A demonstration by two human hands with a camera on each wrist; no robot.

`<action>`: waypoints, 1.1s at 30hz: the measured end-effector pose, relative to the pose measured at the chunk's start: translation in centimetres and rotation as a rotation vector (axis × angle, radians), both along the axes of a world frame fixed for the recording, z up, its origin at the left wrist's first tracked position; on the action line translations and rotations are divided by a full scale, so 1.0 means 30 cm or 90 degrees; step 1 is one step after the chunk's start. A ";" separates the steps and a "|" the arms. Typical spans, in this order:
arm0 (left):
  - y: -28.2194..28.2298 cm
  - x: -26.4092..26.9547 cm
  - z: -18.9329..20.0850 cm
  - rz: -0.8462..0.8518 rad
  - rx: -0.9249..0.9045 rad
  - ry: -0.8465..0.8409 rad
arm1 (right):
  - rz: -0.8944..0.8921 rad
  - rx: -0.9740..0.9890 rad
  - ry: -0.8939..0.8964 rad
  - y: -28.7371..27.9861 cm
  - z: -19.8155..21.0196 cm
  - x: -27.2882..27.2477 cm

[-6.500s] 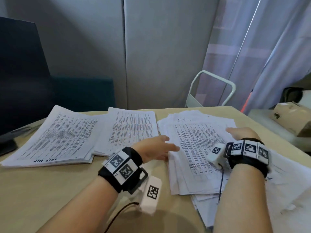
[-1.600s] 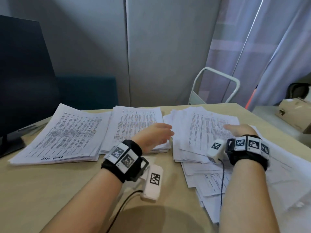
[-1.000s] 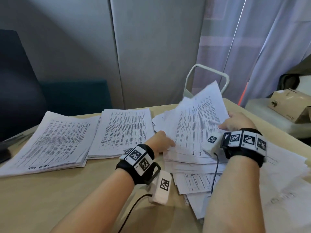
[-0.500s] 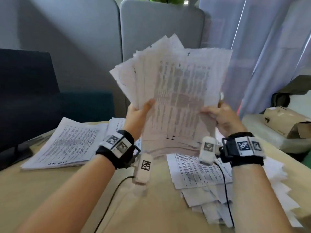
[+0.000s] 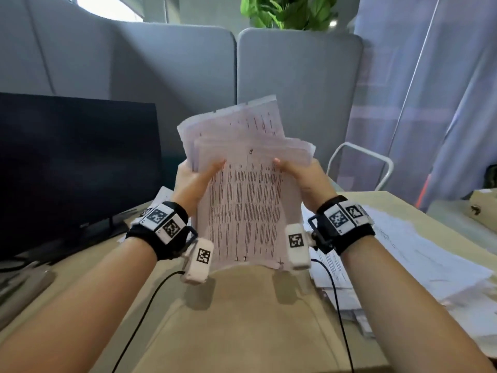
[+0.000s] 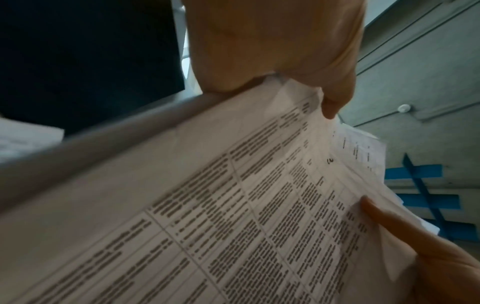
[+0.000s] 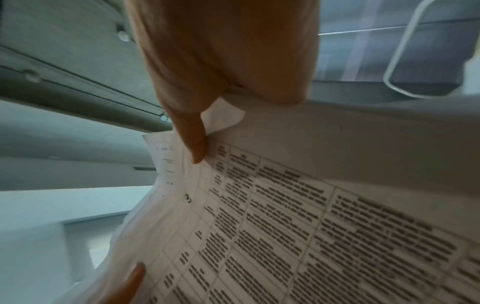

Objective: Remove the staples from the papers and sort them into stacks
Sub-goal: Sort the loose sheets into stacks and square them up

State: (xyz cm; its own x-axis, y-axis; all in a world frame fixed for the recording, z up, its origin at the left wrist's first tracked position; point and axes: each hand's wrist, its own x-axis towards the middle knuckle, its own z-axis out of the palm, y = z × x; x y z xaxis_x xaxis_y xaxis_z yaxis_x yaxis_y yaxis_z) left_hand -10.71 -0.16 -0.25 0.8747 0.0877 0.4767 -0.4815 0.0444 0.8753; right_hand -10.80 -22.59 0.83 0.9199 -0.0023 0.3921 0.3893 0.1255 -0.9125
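Note:
I hold a thick bundle of printed papers [image 5: 247, 200] upright above the table, its lower edge near the tabletop. My left hand [image 5: 197, 179] grips the bundle's left edge, thumb on the front sheet. My right hand [image 5: 301, 176] grips the right edge the same way. The left wrist view shows the papers [image 6: 233, 205] under my left thumb [image 6: 335, 102]. The right wrist view shows the front sheet [image 7: 311, 226], marked with a handwritten 3, under my right thumb [image 7: 194, 144]. The sheets fan out unevenly at the top. No staple is visible.
A loose heap of papers [image 5: 403, 265] lies on the wooden table [image 5: 242, 319] at the right. A dark monitor [image 5: 75, 168] stands at the left. Grey partition panels [image 5: 295, 90], a white chair frame [image 5: 360, 168] and a cardboard box [image 5: 484, 208] are behind.
Both hands gathered a bundle from the right-hand heap and raised it upright off the table. Since half a second ago the bundle has dropped lower, with its sheets drawn closer together.

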 end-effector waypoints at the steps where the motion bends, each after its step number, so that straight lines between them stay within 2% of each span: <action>1: 0.010 -0.009 0.025 0.004 0.000 -0.018 | -0.005 0.006 -0.018 0.012 0.026 -0.008; 5: 0.101 -0.027 0.083 -0.020 0.086 -0.030 | 0.038 -0.025 -0.026 -0.010 0.096 -0.017; 7: 0.142 -0.015 0.039 -0.022 0.163 0.037 | 0.105 -0.091 0.036 -0.028 0.055 -0.013; 9: 0.146 -0.012 -0.025 -0.037 0.218 0.124 | 0.128 -0.095 0.077 -0.031 -0.015 -0.009; 12: 0.103 0.009 -0.085 -0.017 0.135 0.109 | 0.062 0.021 0.056 -0.012 -0.064 0.003; 15: 0.019 0.004 -0.050 -0.017 0.019 0.114 | 0.015 -0.090 0.038 0.039 -0.057 0.005; 18: -0.025 -0.022 0.031 -0.135 -0.094 0.123 | -0.160 -0.110 0.019 0.045 -0.029 0.042; 20: -0.017 -0.041 0.080 -0.142 -0.085 0.051 | -0.237 -0.058 0.021 0.032 0.011 0.068; 22: -0.002 -0.050 0.099 -0.149 0.002 -0.065 | -0.264 -0.033 0.019 0.026 0.056 0.073; 23: 0.001 -0.052 0.095 -0.133 0.080 -0.109 | -0.251 -0.022 0.006 0.025 0.074 0.075; 25: 0.010 -0.047 0.064 -0.047 0.181 -0.121 | -0.180 0.004 -0.015 0.034 0.091 0.055; 27: 0.022 -0.034 0.028 0.069 0.154 -0.098 | -0.120 -0.008 -0.006 0.034 0.067 0.038; 29: 0.049 -0.003 -0.021 0.134 0.069 -0.041 | -0.083 -0.082 0.039 0.019 0.002 0.037; 31: 0.065 0.010 -0.061 0.115 0.063 0.040 | -0.034 -0.154 0.092 0.009 -0.083 0.042; 33: 0.056 0.009 -0.088 0.066 0.134 0.083 | -0.034 -0.144 0.101 0.020 -0.144 0.041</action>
State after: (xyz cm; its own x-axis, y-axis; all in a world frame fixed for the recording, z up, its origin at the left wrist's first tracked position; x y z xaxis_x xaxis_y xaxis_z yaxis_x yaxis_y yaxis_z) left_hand -10.43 1.53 -2.89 0.9213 0.0905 0.3781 -0.3570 -0.1882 0.9150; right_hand -9.56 -21.99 -3.50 0.9706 0.0185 0.2400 0.2406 -0.1046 -0.9650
